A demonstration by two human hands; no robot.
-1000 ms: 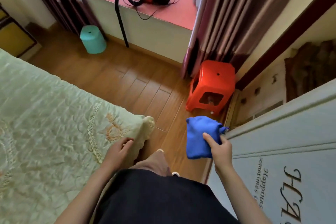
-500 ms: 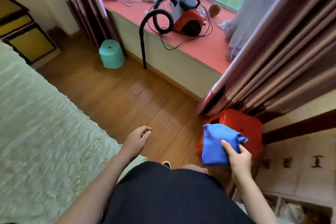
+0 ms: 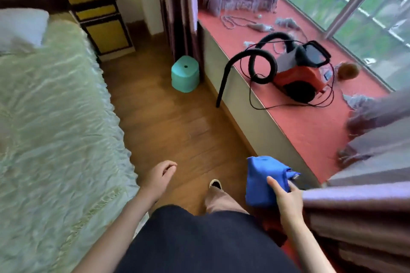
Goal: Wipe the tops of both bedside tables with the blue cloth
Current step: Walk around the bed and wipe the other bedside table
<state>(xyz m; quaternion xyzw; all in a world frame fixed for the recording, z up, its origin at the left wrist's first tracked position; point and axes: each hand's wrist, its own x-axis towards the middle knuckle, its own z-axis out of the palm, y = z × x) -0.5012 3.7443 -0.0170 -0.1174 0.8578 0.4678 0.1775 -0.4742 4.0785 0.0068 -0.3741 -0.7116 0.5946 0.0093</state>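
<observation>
Presently the blue cloth [image 3: 264, 182] is bunched in the right hand [image 3: 287, 198], with the thumb laid across its front and the other fingers hidden behind the folds. It is carried in the air above the floor [image 3: 173, 131], near the window ledge [image 3: 310, 135]. The left hand [image 3: 160, 177] is loosely curled and grasps nothing, just off the edge of the bed [image 3: 55, 117].

The step in hand is judged to be the walk to the yellow-fronted bedside desk [image 3: 97, 17], which stands well ahead by the head of the bed. The aisle is best taken close to the bed, so that the teal stool [image 3: 185, 76] and the vacuum hose [image 3: 223, 88] hanging off the ledge are cleared. The cloth would be better spread flat before the top is reached, so that a broad face is pressed down.

Only 1 of the 2 desks is in view. Its top is seen at a slant and blurred, so whether anything stands on it cannot be told. The curtain [image 3: 366, 210] cuts off whatever lies to the right.
</observation>
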